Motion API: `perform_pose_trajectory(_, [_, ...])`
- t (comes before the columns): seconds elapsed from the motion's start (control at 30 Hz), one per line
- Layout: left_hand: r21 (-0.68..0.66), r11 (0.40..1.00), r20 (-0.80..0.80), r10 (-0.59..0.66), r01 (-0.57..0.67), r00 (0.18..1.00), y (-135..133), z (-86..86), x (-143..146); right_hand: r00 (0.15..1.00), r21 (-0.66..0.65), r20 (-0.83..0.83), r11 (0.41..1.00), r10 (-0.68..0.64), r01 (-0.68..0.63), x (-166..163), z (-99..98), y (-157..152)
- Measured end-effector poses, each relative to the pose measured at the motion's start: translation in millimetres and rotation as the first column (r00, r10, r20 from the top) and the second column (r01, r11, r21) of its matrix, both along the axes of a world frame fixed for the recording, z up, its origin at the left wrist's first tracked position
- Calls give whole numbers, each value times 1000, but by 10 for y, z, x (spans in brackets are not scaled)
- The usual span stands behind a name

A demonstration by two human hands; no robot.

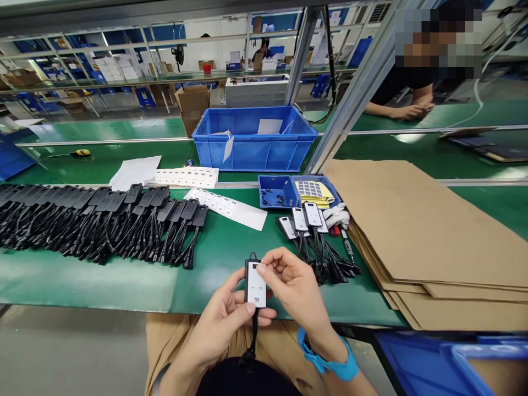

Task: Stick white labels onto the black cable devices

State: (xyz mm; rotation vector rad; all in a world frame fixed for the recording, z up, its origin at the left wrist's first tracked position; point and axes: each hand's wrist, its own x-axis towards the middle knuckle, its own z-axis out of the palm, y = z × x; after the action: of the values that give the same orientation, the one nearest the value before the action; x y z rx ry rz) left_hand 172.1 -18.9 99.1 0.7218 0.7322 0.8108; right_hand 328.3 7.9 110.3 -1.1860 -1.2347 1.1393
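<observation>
My left hand [229, 316] holds a small black cabled box [256, 285] upright over the bench's front edge, thumb on its lower corner and fingers behind. The box has a white-silver face with a dark window, a hanging loop on top and a black cable from its bottom. My right hand [295, 286], a blue band at its wrist, is closed at the upper right of the box, thumb pressing by the window. Beyond it lies a bunch of boxes with white faces [300, 219]. At left, rows of plain black boxes [117, 201] lie with their cables towards me.
Sticker sheets [237, 212] lie mid-bench. Behind are a small blue parts tray [266, 204], yellow-backed labels [310, 190] and a large blue bin [256, 151]. Cardboard sheets [421, 231] stack at right, beside a slanted metal post [355, 93]. A co-worker's hands [412, 111] rest across the bench.
</observation>
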Motion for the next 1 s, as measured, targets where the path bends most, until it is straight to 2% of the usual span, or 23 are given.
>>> perform_pose_trajectory(0.47, [21,1000,-104,-14,16,994,-29,65,21,995,25,83,998,-54,52,-16,-45,-38])
perform_pose_trajectory(1.0, [83,997,-133,11,0,991,-66,1,67,982,100,109,985,-154,144,-60,-128,-82])
